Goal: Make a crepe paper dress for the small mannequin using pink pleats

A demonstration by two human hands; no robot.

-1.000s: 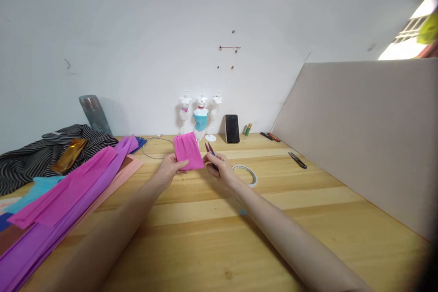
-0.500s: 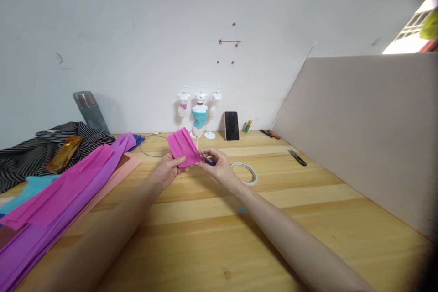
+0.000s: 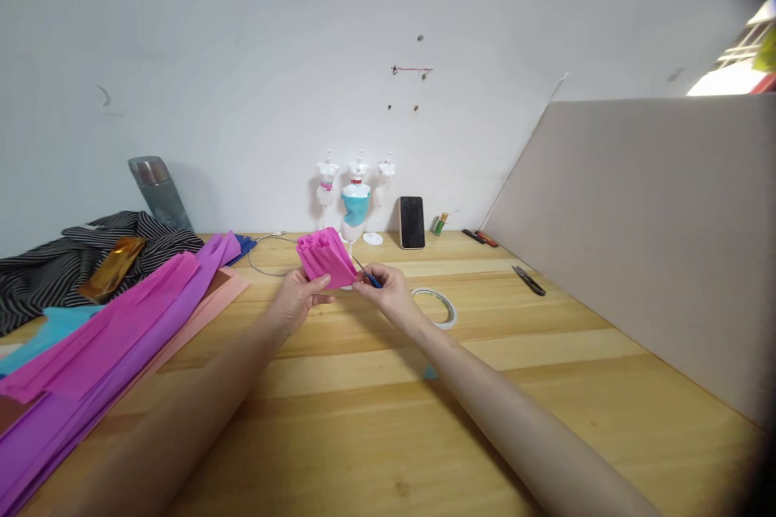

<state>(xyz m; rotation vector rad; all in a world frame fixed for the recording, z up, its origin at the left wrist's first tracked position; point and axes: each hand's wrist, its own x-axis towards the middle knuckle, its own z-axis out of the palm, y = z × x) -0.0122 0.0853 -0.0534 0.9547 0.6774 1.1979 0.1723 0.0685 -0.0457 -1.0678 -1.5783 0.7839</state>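
My left hand (image 3: 298,299) pinches the lower edge of a folded piece of pink crepe paper (image 3: 325,256), held a little above the wooden table (image 3: 388,388). The paper's pleats fan open at the top. My right hand (image 3: 388,291) is closed round small blue-handled snips (image 3: 367,274), their blades touching the paper's right edge.
Long strips of pink, purple and peach paper (image 3: 115,331) lie at the left, beside a striped cloth (image 3: 66,258) and a grey flask (image 3: 154,194). A tape roll (image 3: 435,307), a phone (image 3: 411,222), three small mannequins (image 3: 356,198) and black snips (image 3: 529,279) sit beyond. A grey board (image 3: 655,242) walls the right.
The pink paper has tilted left and its pleats have spread at the top. The snips in my right hand moved from pointing up beside the paper to meeting its right edge.
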